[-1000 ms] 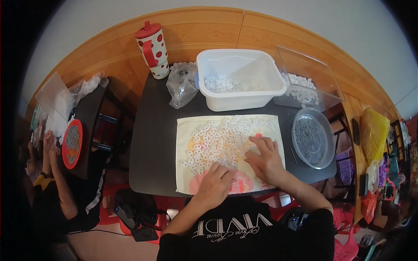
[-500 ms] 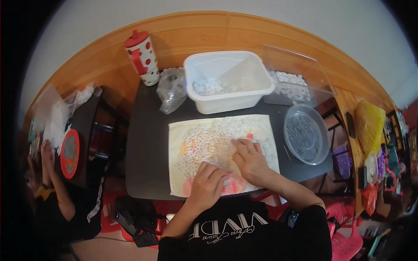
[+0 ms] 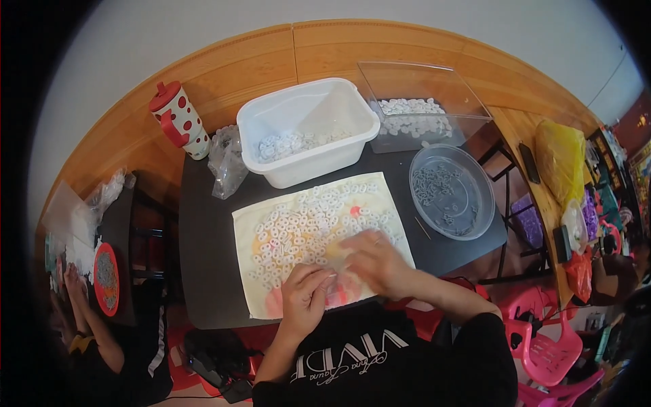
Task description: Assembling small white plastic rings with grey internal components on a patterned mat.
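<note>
A pale yellow cloth (image 3: pixel 243 234) with pink and orange patches lies on the dark table. Many small white pieces with two holes (image 3: pixel 271 234) are spread over it. My left hand (image 3: pixel 303 298) is above the cloth's near edge, thumb and fingertips pinched together; whatever may be between them is too small to make out. Close to its right, my right hand (image 3: pixel 380 263) hovers over the cloth with fingers bent, smeared by motion.
Behind the cloth stands a white tub (image 3: pixel 308 166) holding more white pieces. To the right are a clear box (image 3: pixel 434 129) of white pieces, a round clear container (image 3: pixel 468 227) with small grey pieces and a thin stick (image 3: pixel 423 228). A spotted tumbler (image 3: pixel 184 122) and plastic bag (image 3: pixel 229 163) stand left. Another person (image 3: pixel 102 339) works at far left.
The view has swung, so the table things appear further left. My left fingers have drawn into a pinch, and my right hand has pulled back from the pieces toward the near edge.
</note>
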{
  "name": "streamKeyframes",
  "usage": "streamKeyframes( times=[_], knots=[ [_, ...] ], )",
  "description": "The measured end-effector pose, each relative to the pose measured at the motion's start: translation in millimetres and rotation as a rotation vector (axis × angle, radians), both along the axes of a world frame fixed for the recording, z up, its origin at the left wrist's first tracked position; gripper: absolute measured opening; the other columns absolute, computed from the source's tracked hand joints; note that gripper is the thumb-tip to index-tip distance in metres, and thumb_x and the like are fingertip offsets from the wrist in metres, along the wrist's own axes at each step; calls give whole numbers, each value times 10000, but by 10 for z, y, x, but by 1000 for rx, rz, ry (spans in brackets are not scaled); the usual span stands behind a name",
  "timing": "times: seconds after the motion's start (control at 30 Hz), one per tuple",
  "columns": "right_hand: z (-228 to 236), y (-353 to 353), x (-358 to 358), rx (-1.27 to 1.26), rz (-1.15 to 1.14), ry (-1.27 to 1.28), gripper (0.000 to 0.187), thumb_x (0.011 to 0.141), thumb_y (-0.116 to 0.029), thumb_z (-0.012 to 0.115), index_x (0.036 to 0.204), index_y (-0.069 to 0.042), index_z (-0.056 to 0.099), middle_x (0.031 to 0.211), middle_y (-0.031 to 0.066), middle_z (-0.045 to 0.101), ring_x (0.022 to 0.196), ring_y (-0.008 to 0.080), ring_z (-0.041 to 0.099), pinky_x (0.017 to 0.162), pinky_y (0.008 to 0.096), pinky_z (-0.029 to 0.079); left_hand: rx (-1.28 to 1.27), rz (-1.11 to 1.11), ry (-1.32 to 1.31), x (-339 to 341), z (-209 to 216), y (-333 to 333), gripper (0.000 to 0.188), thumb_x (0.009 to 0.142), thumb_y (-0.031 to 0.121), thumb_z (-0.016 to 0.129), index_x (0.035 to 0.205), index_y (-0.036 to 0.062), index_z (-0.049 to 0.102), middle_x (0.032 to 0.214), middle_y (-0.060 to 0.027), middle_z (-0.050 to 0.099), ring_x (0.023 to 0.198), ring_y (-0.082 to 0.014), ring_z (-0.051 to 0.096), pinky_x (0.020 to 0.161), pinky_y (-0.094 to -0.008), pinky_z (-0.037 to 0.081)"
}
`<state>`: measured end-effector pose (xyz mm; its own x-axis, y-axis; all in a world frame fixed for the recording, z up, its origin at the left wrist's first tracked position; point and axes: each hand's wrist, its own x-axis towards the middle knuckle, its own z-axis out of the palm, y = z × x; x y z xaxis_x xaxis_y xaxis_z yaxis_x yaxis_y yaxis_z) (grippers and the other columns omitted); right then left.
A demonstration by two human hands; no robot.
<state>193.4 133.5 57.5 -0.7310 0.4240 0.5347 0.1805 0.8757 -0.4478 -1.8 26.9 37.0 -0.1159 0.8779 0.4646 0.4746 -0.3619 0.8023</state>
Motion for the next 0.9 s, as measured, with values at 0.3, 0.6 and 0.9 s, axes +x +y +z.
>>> streamKeyframes(
  times=[0.3,0.6,0.9],
  knots=[
    [66,393,451,56,-314,-260,165,731,45,681,869,-43,657,903,100,655,824,331,596,709,417,475,12,30,-129,96,-31,-7,137,821,-62,744,951,-22,741,874,-120,699,758,-225,662,635,-300,515],
    [128,421,261,-71,-254,-34,172,759,69,671,915,-3,671,897,138,666,849,335,645,735,398,507,-53,23,-202,121,-78,-32,145,815,-72,748,952,-25,743,878,-124,719,723,-171,645,601,-254,470],
    [447,459,985,23,-527,1,94,803,76,678,879,23,659,839,146,647,798,285,650,700,348,502,10,-36,-198,168,-106,22,156,818,-76,741,959,-9,746,872,-113,710,726,-162,638,592,-242,464]
  ],
)
